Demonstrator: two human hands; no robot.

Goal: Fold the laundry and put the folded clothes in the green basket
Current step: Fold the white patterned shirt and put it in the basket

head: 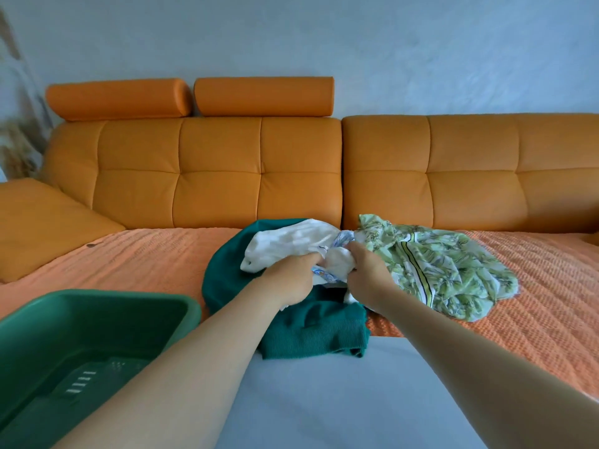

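A crumpled white garment with blue print lies on top of a dark green knit sweater in the middle of the sofa seat. My left hand and my right hand both grip the bunched white cloth close together. A green and white leaf-patterned garment lies crumpled just to the right, touching the white one. The green basket stands at the lower left beside my left forearm; no clothes show inside it.
The clothes lie on an orange textured cover over the sofa seat. The orange sofa backrest rises behind. An orange cushion lies at the far left. A pale grey surface fills the near foreground.
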